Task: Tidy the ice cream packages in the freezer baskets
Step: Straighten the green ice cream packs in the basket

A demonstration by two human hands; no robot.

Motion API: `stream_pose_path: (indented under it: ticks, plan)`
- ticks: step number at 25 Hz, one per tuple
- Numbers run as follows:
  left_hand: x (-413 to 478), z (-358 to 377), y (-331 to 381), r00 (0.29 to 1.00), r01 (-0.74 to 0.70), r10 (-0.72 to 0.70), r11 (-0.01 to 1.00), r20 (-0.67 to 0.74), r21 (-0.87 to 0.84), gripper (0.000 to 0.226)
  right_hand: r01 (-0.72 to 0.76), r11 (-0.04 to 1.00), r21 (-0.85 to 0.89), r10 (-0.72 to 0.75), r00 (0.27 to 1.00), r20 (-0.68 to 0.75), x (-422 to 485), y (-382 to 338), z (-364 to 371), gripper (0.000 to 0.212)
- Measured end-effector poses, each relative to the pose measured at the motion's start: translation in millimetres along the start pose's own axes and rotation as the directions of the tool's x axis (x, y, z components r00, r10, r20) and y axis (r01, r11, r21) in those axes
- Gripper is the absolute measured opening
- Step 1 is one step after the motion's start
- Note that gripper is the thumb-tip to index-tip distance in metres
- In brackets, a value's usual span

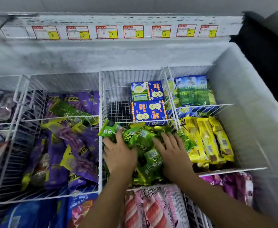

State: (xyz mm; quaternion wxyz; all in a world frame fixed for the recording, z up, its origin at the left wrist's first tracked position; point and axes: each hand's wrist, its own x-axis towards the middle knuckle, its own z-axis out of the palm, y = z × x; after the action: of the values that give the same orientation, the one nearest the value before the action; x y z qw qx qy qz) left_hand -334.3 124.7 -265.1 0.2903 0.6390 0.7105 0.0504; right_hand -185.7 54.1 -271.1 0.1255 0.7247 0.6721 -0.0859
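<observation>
- While both hands lie on it, the heap of green ice cream packages (145, 145) sits jumbled in the middle compartment of the centre wire basket (100, 129), packets pointing every way and one poking up at the left rim
- Left hand (118, 153) rests palm down on the heap's left side, fingers fairly straight, gripping nothing; right hand (173, 152) lies spread flat on the right side, likewise holding nothing
- Step in hand, as I judge it: gathering and squaring this green heap, not yet in order
- Next move calls for turning the packets one way and laying them in rows, like the yellow bar packages (207, 139) in the compartment just to the right
- Behind the heap stand blue boxes (149, 102); to the left, purple packages (79, 145) lie mixed with stray green ones
- Price labels (107, 32) line the freezer's far edge
</observation>
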Motion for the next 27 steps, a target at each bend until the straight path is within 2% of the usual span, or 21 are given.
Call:
stream_pose_path:
  ticks: [4, 6, 8, 10, 13, 16, 18, 22, 27]
  plan:
    - [7, 13, -12, 1.0, 0.029, -0.029, 0.999, -0.009, -0.014, 0.079, 0.11, 0.993, -0.054, -0.109, 0.994, 0.019, 10, -8, 10, 0.117]
    - [8, 19, -12, 0.997, 0.005, -0.013, 0.995, -0.072, -0.101, 0.077, 0.172, 0.985, -0.012, -0.172, 0.985, 0.034, 10, -9, 16, 0.117]
    - [12, 22, -12, 0.993, -0.013, -0.006, 0.987, -0.117, -0.161, 0.074, 0.201, 0.98, 0.01, -0.201, 0.979, 0.013, 7, -7, 24, 0.104]
    - [13, 21, -10, 0.991, -0.009, -0.019, 0.979, -0.134, -0.203, 0.07, 0.218, 0.976, -0.023, -0.219, 0.975, -0.047, 3, -6, 25, 0.08]
    - [6, 12, -5, 0.987, 0.016, -0.047, 0.98, -0.152, -0.199, 0.063, 0.199, 0.979, -0.048, -0.204, 0.967, -0.152, -5, -7, 17, 0.058]
    - [4, -5, -3, 0.982, -0.012, -0.017, 0.988, -0.186, -0.151, 0.059, 0.116, 0.992, -0.04, -0.121, 0.972, -0.202, -11, -10, 2, 0.05]
    - [4, -16, 1, 0.982, -0.041, 0.018, 0.992, -0.188, -0.118, 0.058, 0.033, 0.998, -0.048, -0.042, 0.983, -0.181, -14, -10, -15, 0.048]
    - [4, -33, 7, 0.979, -0.034, 0.013, 0.994, -0.202, -0.103, 0.056, -0.16, 0.981, -0.109, 0.162, 0.987, 0.006, -20, 1, -62, 0.032]
    - [1, -42, 10, 0.987, -0.012, 0.005, 0.999, -0.162, -0.045, 0.053, -0.388, 0.918, -0.081, 0.394, 0.915, 0.08, -33, 28, -98, 0.029]
